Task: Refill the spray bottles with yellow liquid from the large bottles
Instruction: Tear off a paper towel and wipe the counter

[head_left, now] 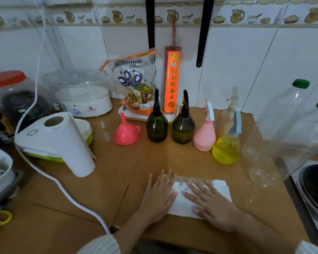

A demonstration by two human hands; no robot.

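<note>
Both hands lie flat, fingers spread, holding nothing: left hand point(157, 197) and right hand point(212, 206) press a white paper towel point(218, 187) at lower centre. Mid-frame row: pink funnel point(126, 132), two dark green spray bottles point(156, 128), pink spray bottle point(204, 134), clear spray bottle with yellow liquid point(226, 148). Empty large bottles point(275, 132) at right edge. Paper towel roll point(68, 143) left.

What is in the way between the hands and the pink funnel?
Nothing visible. Both hands, left hand and right hand, lie flat on a white paper towel near the front edge. Only bare brown tabletop lies between them and the pink funnel.
</note>
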